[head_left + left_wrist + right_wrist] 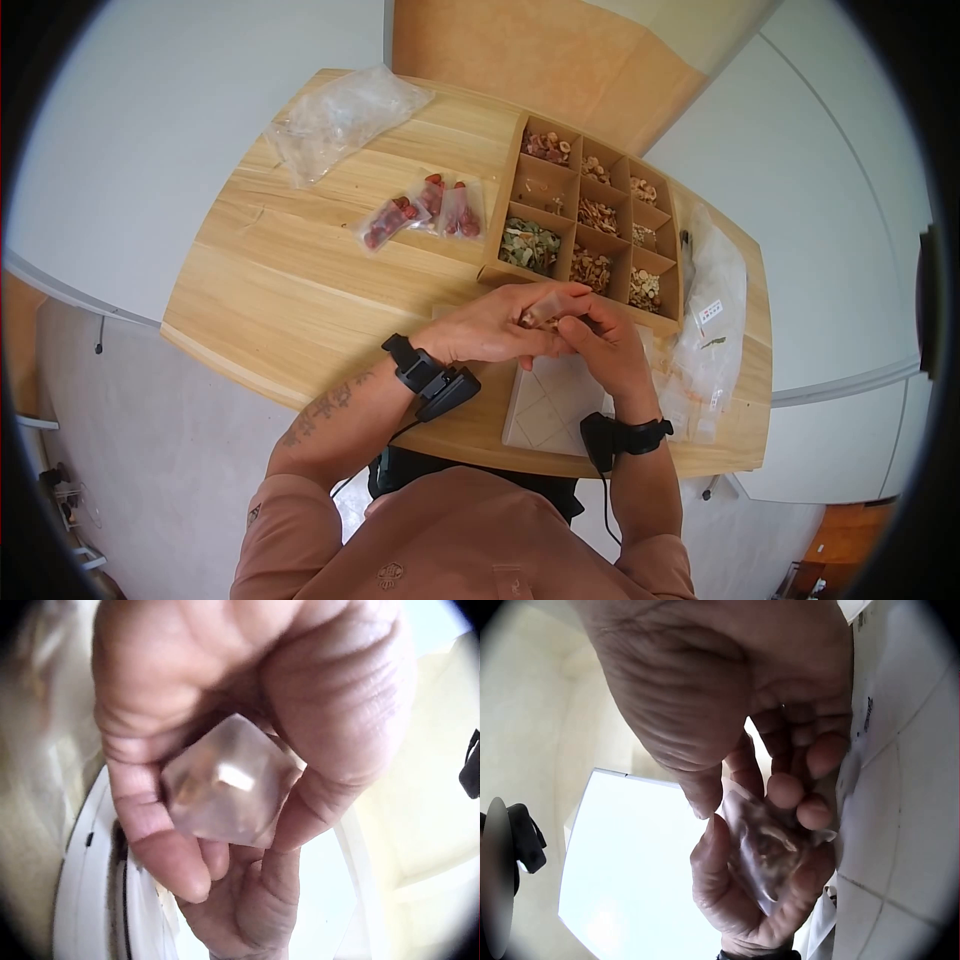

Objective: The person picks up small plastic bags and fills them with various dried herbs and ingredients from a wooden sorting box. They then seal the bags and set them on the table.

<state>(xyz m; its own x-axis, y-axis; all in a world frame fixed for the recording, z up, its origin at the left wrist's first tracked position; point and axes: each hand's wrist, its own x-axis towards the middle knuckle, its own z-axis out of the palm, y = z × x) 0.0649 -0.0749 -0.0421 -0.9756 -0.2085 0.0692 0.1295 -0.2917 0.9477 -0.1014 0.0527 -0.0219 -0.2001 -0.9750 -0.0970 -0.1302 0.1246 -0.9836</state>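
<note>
Sachet [543,312], head view: translucent, brownish contents, held in the left hand [480,330] above the near side of a wood-grained desk [270,270]. Just beyond stands a divided box [530,178]; behind the desk, a tan panel [530,50]. Left wrist: frosted film — glare on its face — between thumb and fingers. Right wrist: pale and brown pieces show through; right hand [720,690] bends close, but whether its fingers grip cannot be told.

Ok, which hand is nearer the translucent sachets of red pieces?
Left. In the head view, the left hand is below-right of the sachets; the right hand is farther right.
</note>
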